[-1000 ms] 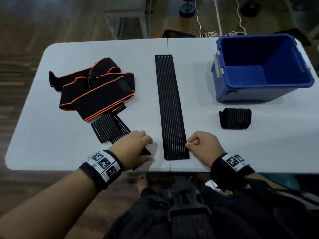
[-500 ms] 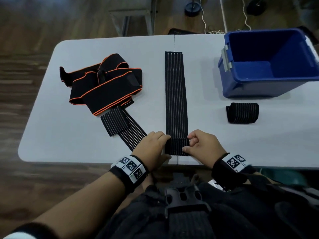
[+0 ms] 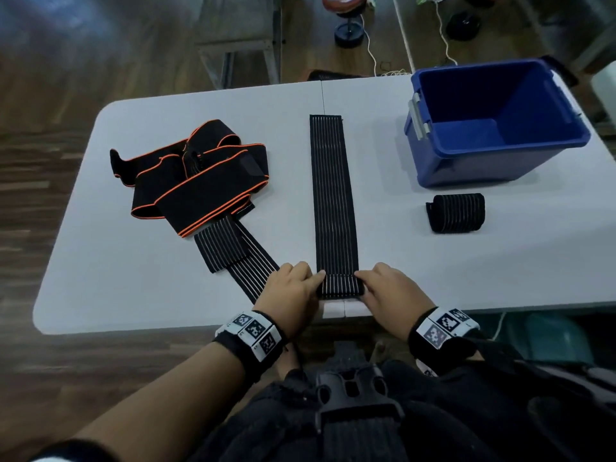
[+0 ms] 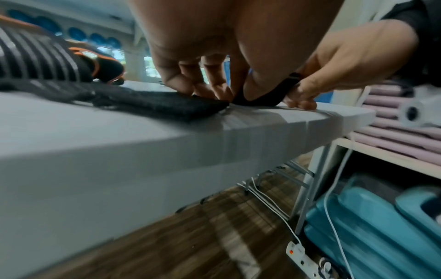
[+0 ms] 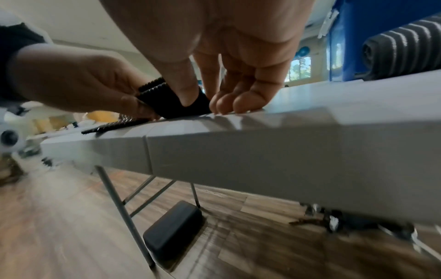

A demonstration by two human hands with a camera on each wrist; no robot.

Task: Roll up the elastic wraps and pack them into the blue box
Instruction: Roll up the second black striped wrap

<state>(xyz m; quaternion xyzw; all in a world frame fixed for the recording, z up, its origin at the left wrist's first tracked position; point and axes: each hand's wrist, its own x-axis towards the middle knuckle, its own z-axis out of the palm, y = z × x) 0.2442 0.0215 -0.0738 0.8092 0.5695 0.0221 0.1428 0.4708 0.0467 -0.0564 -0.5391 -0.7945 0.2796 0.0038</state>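
Note:
A long black striped wrap lies flat down the middle of the white table. Its near end is turned over into a small roll close to the front edge. My left hand pinches the roll's left side and my right hand pinches its right side. In the right wrist view my thumb presses the roll; in the left wrist view the roll sits between both hands. A finished rolled wrap lies in front of the open blue box at the far right.
A pile of black wraps with orange trim lies at the left, with another striped wrap running from it toward my left hand. Teal cases and a power strip sit on the floor to the right.
The wrap's near end lay flat a second ago. Both hands took hold of it, folded it over, and have rolled it a short way away from the table edge.

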